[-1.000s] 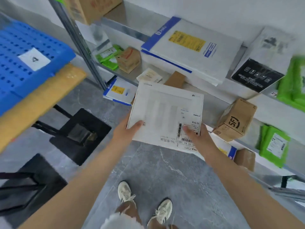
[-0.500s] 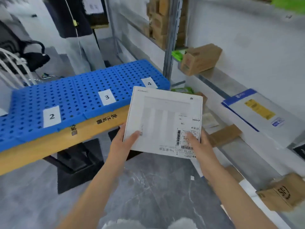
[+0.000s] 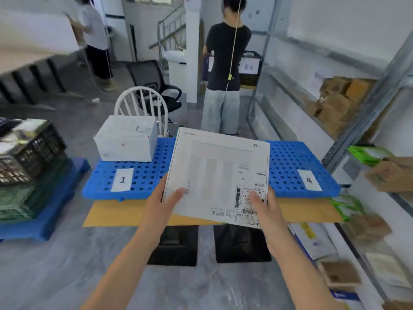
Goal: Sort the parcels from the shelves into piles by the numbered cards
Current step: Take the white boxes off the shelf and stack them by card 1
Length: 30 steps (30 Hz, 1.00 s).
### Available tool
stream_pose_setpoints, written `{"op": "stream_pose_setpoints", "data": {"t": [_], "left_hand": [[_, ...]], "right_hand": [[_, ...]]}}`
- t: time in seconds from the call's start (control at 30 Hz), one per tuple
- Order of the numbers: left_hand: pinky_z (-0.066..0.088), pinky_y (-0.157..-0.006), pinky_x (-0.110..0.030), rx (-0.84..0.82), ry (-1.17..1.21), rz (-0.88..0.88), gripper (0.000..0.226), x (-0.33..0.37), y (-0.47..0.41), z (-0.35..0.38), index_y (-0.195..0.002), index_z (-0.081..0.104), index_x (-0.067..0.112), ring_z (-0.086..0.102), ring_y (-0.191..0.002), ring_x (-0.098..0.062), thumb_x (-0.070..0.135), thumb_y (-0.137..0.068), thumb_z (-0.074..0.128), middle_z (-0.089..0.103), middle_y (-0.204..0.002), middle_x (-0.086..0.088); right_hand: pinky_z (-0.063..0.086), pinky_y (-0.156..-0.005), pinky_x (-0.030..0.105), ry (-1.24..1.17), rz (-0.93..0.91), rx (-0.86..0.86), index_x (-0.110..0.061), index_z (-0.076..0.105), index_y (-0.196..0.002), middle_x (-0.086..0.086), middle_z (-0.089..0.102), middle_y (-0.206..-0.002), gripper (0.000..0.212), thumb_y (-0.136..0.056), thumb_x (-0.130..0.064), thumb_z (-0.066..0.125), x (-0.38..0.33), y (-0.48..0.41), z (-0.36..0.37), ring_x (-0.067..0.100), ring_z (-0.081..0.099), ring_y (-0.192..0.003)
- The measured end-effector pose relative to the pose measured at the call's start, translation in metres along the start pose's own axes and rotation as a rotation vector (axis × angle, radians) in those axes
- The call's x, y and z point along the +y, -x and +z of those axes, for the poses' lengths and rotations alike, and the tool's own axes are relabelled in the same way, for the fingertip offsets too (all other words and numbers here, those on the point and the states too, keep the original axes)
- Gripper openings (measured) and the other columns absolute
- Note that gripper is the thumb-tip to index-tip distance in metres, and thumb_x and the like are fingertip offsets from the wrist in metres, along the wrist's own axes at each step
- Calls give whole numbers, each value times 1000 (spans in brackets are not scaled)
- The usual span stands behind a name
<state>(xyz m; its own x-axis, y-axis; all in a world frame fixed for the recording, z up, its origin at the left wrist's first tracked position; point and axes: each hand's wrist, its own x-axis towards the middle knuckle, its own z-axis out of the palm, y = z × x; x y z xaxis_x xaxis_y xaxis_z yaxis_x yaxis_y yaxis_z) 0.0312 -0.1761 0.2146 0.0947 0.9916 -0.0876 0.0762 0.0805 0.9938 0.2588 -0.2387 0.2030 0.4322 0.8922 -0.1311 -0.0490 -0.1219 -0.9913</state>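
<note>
Flat white parcel (image 3: 219, 175), thin and rectangular, with a faint grey printed panel on top and a shipping label with barcodes at its near right corner. It is held in the air over the front edge of the blue perforated board (image 3: 288, 162), between card 1 (image 3: 122, 180) and card 4 (image 3: 309, 180), hiding the board's middle. Left hand (image 3: 161, 204) grips the parcel's near left edge, thumb on top. Right hand (image 3: 266, 211) grips the near right corner, thumb on the label. A white box (image 3: 126, 140) sits at the board's far left corner behind card 1. Shelves (image 3: 366, 113) with brown cartons stand at right.
</note>
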Motion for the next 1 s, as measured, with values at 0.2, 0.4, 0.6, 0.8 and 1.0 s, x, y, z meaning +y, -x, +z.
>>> {"op": "stream_pose_setpoints", "data": {"t": [0.2, 0.4, 0.6, 0.8, 1.0], "left_hand": [[43, -82, -15, 105, 1, -15, 41, 1, -41, -64, -129, 52, 46, 57, -105, 7, 32, -91, 61, 64, -114, 25], [45, -86, -18, 165, 30, -27, 40, 2, -95, -98, -129, 52, 45, 58, -107, 5, 31, -92, 60, 65, -115, 25], [46, -82, -21, 266, 39, -19, 42, 13, -178, -124, -131, 49, 44, 58, -105, 1, 35, -92, 60, 62, -114, 25], [48, -74, -17, 334, 73, -52, 45, 28, -264, -144, -134, 48, 44, 61, -100, 2, 35, -91, 61, 63, -117, 23], [47, -72, -17, 342, 50, -91, 43, 25, -328, -163, -133, 49, 45, 61, -103, -3, 35, -93, 59, 64, -118, 20]], "right_hand": [[44, -100, 33, 40, -4, -123, -49, 35, -140, -23, 53, -133, 53, -92, -45, 56, -14, -41, 81, 2, 52, -119], [33, -104, 33, 146, -9, -193, -45, 25, -147, -23, 42, -138, 60, -93, -48, 51, -25, -98, 138, 4, 41, -124], [34, -100, 29, 105, -35, -278, -43, 26, -146, -23, 41, -138, 57, -94, -46, 51, -41, -179, 197, 1, 41, -122], [39, -84, 15, 83, -30, -363, -43, 31, -143, -31, 49, -117, 51, -96, -41, 50, -61, -264, 250, -11, 48, -100], [39, -101, 29, 100, -18, -404, -43, 30, -144, -22, 49, -134, 53, -95, -43, 52, -58, -331, 296, 3, 49, -120]]}}
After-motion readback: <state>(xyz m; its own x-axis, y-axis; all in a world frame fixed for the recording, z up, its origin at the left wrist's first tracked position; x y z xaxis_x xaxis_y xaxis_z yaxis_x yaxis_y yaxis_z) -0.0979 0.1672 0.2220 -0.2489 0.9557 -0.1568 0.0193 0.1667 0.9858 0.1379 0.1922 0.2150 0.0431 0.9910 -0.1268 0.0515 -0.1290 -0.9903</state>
